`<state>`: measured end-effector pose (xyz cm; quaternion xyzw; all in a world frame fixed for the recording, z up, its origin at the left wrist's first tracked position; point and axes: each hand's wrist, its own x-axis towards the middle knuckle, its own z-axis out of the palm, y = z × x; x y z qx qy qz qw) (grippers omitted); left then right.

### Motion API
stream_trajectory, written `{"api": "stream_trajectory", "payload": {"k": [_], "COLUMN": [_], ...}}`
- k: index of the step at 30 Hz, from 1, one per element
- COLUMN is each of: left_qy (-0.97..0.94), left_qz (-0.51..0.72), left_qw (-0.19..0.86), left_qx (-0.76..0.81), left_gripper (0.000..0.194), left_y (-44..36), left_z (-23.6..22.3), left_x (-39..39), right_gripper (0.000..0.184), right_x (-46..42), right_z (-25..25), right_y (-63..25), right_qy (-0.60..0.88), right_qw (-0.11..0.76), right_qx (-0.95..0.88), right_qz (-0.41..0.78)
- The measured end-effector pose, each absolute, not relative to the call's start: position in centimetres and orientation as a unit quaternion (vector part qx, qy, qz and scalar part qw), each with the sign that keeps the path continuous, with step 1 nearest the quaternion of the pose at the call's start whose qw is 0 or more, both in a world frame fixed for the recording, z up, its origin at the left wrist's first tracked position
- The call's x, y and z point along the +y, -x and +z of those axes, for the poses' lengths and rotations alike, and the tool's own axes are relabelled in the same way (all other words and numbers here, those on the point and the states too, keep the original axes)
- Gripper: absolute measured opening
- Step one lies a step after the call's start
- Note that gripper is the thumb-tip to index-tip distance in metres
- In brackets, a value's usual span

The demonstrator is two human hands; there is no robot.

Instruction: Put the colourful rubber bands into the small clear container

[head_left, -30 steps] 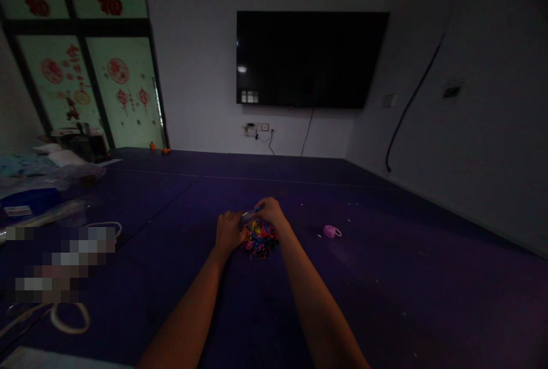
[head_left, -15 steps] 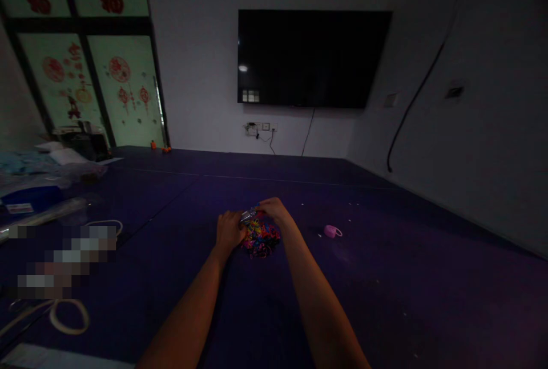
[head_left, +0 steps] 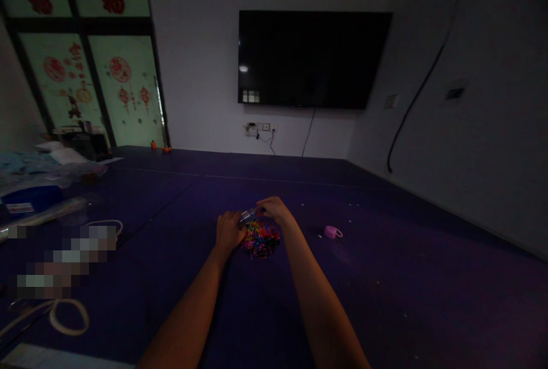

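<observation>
Indoors, left hand (head_left: 229, 232) grips clear container (head_left: 247, 217) | right hand (head_left: 273, 209), grip unclear | low sweep could scatter near-side band pile (head_left: 261, 240)

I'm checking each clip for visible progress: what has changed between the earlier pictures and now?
Very little: the right hand seems to have shifted slightly rightward, its fingers near the end of the clear container. I see nothing plainly taken hold of or let go; the fingertips are too small to tell. The left hand stays on the container, beside the bands; the pink cap stays put.
</observation>
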<state>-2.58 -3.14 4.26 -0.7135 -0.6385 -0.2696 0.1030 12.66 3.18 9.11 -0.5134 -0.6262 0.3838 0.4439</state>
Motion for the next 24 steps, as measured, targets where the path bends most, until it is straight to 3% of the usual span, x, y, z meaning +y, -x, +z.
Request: {"api": "stream_trajectory", "payload": {"k": [24], "left_qy": [0.705], "left_qz": [-0.277], "left_qw": [0.099], "left_qx": [-0.645], "left_gripper": [0.04], "left_y": [2.3], "left_z": [4.5], "left_x": [-3.2], "right_gripper": [0.027], "right_x": [2.1], "right_z": [11.3], "right_y": [-12.1], "right_qy": [0.449], "right_qw": [0.477], "right_qx": [-0.582], "right_qz": [0.482]}}
